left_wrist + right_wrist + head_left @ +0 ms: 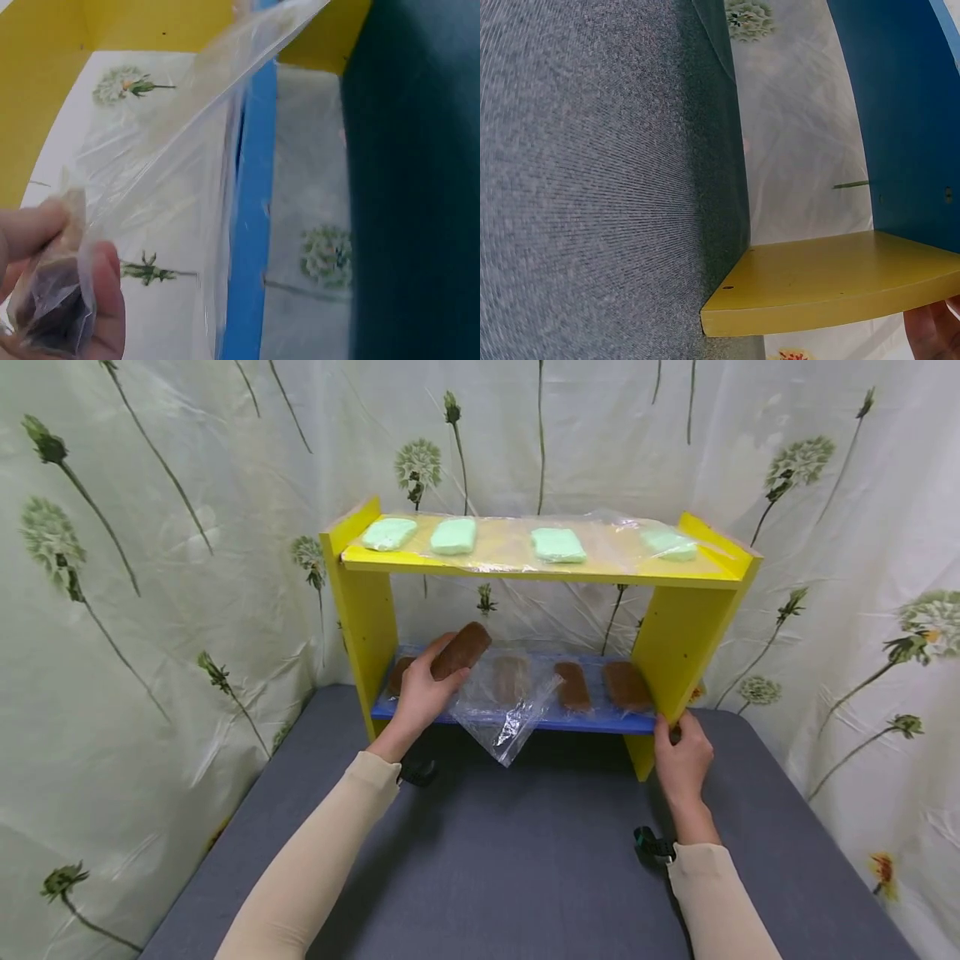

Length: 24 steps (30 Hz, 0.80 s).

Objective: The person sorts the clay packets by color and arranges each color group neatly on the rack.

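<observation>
My left hand (422, 692) grips a brown bar (462, 649) and holds it tilted above the left part of the blue lower shelf board (600, 722). In the left wrist view, clear plastic film (169, 161) wraps the brown bar (54, 307) and stretches away from the fingers. A loose plastic corner (508, 727) hangs over the board's front edge. My right hand (684, 760) holds the right yellow side panel (678, 647) near the end of the blue board. Only some fingers (928, 330) show beside that panel in the right wrist view.
Several more brown bars (573, 685) lie under plastic on the lower board. On the yellow upper board (495, 565) rest several pale green blocks (558, 545), also under film. The shelf stands on a dark grey tabletop (525, 852), with a flower-patterned curtain (225, 510) behind.
</observation>
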{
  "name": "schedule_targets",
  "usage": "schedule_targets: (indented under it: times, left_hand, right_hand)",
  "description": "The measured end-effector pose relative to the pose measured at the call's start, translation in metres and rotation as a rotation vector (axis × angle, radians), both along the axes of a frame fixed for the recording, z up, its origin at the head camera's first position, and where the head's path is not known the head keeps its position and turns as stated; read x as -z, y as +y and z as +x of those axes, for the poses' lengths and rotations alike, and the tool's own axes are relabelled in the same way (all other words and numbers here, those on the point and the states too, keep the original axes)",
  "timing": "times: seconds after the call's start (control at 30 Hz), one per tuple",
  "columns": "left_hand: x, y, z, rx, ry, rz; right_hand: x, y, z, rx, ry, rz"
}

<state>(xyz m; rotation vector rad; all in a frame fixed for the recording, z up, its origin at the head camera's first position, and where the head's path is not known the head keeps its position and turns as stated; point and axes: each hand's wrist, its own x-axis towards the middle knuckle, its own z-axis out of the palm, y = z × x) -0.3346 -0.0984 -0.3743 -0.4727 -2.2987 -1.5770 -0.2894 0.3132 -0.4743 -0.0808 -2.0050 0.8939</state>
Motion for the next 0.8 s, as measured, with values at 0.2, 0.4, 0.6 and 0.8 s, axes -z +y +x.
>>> schedule_targets:
  times: [0.2,0.4,0.6,0.8]
  left_hand:
    - [0.005,0.004,-0.009,-0.052,-0.049,0.125]
    - [0.018,0.006,-0.011,-0.129,-0.087,0.034]
    - [0.028,0.006,-0.012,-0.141,-0.083,-0.044]
    - [0.028,0.009,-0.010,-0.221,0.008,-0.173]
  right_hand:
    - [0.002,-0.003,0.000,-0.016,-0.011,-0.003]
    - [0.003,-0.003,0.000,-0.025,0.000,-0.002]
    - [-0.001,0.000,0.001,-0.034,-0.001,0.004]
    - [-0.001,0.001,0.001,-0.026,-0.013,0.002]
